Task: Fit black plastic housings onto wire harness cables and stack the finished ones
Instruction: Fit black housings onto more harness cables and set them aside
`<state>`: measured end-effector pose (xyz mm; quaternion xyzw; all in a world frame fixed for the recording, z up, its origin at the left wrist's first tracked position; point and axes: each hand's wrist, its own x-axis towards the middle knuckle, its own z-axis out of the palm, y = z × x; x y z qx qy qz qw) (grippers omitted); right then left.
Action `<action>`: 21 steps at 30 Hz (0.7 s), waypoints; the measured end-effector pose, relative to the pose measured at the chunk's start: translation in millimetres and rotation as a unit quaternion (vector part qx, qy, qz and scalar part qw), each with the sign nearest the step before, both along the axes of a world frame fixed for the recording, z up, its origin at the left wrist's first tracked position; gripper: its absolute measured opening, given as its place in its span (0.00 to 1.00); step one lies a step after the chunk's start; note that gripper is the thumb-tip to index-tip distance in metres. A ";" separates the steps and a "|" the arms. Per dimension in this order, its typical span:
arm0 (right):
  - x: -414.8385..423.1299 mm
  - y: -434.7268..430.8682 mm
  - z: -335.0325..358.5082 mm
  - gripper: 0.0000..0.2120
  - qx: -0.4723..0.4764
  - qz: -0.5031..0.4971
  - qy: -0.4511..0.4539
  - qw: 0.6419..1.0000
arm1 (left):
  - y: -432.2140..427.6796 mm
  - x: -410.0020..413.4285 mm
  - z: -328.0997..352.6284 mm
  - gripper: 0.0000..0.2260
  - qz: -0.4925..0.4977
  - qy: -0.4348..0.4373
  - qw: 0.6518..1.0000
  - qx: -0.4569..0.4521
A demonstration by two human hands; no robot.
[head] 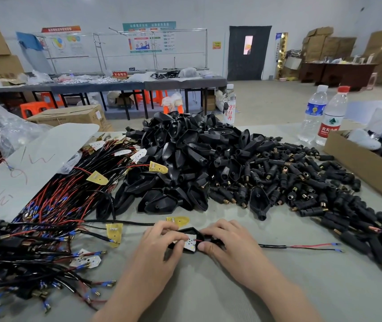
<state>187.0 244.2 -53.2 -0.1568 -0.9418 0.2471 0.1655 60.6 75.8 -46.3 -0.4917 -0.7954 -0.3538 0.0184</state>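
At the lower centre of the frame both hands meet over one black housing (192, 230), which sits just above the grey tabletop (278, 287). The left hand (162, 240) has its fingers curled over the housing's left end, with the thumb against a small white circuit board (190, 244) that lies in the open shell. The right hand (228, 240) pinches the right end, its thumb tip just beside the board where a short red wire shows. From under the right hand a black cable (276, 246) runs to the right along the tabletop and splits into a red and a black lead with blue-sleeved ends (337, 247).

Just above the hands two yellow boards (177, 221) lie on the tabletop with their wires attached. Along the left side of the frame spreads a thick tangle of wire harnesses (53, 205), red and black, with many blue terminals and more yellow and white boards among them. A pale sheet (36, 159) lies partly over it at the upper left.

In the middle of the frame rises a heap of empty housings (180, 156). To its right, touching it, is a lower spread of black cylindrical connectors (301, 180) with brass ends. A cardboard box (361, 168) sits at the right edge, and two water bottles (324, 115) stand just behind it.
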 end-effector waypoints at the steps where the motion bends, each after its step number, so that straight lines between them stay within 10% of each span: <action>1: 0.0 0.6 0.0 0.20 -0.002 0.002 -0.004 1.000 | 0.4 -0.3 -0.1 0.07 0.001 -0.005 1.000 -0.001; 11: -5.2 -2.7 -1.5 0.17 0.019 0.008 -0.002 1.000 | 3.9 1.1 0.3 0.08 0.030 -0.051 0.998 0.001; 21: -13.9 -18.5 0.1 0.20 -0.005 0.034 0.030 0.999 | 5.7 19.1 5.6 0.13 0.056 0.091 0.994 -0.003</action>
